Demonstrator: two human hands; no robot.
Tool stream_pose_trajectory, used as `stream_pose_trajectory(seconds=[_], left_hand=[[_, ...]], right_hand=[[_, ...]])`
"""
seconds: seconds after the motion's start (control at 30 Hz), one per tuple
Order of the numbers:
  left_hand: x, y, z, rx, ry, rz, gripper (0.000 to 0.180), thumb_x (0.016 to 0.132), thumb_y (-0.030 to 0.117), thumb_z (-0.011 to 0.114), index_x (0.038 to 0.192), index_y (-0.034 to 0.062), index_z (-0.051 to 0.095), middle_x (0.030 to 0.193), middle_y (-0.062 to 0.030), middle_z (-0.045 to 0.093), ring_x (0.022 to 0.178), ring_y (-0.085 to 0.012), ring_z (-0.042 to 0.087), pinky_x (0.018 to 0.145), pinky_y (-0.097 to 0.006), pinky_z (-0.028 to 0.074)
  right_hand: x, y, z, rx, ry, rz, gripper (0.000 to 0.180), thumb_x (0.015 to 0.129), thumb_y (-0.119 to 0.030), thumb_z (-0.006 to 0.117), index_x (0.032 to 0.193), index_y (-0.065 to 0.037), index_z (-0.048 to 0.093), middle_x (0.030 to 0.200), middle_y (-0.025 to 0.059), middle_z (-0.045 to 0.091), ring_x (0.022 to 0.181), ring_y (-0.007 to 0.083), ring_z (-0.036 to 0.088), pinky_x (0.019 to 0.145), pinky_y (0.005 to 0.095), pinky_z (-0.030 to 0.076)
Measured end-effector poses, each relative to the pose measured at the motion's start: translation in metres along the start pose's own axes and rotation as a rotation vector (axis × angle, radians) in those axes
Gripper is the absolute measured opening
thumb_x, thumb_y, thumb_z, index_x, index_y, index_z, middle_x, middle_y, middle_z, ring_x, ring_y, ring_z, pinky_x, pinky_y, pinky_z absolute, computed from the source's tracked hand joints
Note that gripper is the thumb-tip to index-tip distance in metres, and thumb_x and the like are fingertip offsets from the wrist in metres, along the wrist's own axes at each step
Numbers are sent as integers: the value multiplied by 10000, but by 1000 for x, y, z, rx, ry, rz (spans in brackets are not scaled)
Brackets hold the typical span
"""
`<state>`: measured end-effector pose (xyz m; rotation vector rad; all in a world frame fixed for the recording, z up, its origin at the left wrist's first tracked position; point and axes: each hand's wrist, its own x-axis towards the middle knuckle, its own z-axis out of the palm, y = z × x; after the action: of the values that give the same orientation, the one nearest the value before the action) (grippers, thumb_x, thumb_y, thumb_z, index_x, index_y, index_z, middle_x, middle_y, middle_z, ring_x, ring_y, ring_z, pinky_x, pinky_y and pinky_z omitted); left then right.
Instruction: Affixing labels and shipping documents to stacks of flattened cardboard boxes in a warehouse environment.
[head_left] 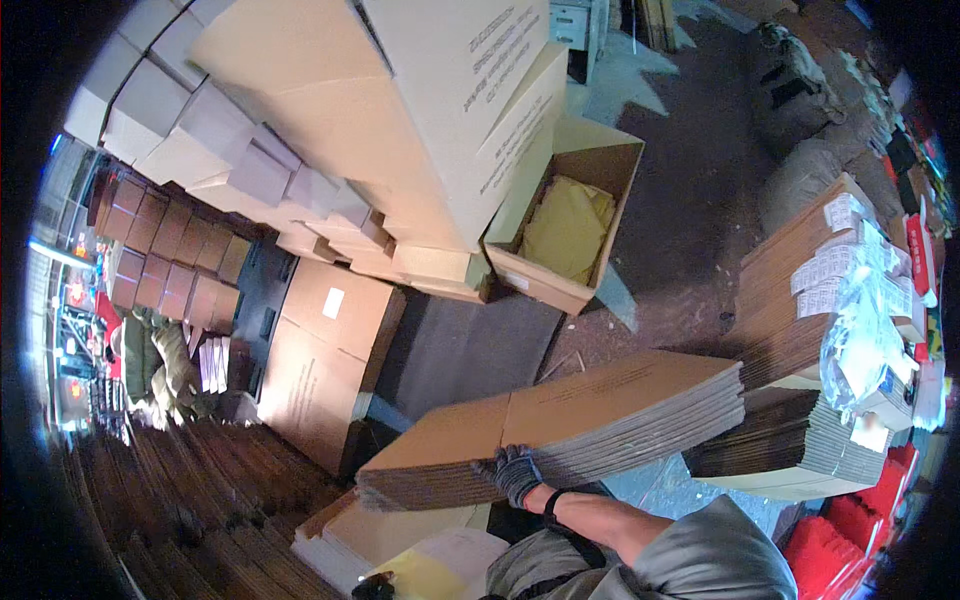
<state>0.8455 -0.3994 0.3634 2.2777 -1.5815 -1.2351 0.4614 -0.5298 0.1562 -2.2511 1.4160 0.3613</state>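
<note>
A thick stack of flattened cardboard cartons [600,415] lies at a slant in front of me, its layered edges toward my body. My right hand [515,474], in a dark grey knit glove, grips the near edge of this stack, fingers over the top sheet and the thumb side hidden. A black band circles my right wrist. My left hand does not show. Below the stack's left end sit a pale cardboard piece [395,530] and a yellowish sheet [450,565]. A small dark object [373,586] at the lower edge is too unclear to name.
More flattened cartons [790,310] are piled at the right, with printed papers and clear plastic wrap [862,340] on top. An open carton [620,225] holds yellow material. Tall carton stacks [330,110] rise ahead left. Dark cardboard bundles [190,500] fill the lower left.
</note>
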Motion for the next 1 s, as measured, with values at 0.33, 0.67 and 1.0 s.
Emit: stream_pose_trajectory(seconds=[0.33,0.67,1.0], left_hand=[[23,135,-47,157,138,36,234,907,204,740,1078,46,724,1039,-132,742,959,-265,708,868,-380,555],[165,207,-95,-709,48,177,189,811,-49,755,898,85,654,903,-6,670,858,-139,641,784,-306,525],[202,203,-94,-1008,-308,347,328,793,-73,748,1067,67,636,1104,-51,664,1029,-166,624,921,-325,508]], right_hand=[[77,18,-21,61,41,59,905,870,-246,637,1642,-333,173,1521,291,423,1364,525,435,1088,740,289],[99,34,-123,1525,60,-13,872,987,-445,646,1617,-34,204,1654,218,268,1496,310,352,1212,411,324],[125,17,-200,1569,476,-475,400,999,-231,679,1349,-47,614,1278,104,673,1137,171,637,998,316,507]])
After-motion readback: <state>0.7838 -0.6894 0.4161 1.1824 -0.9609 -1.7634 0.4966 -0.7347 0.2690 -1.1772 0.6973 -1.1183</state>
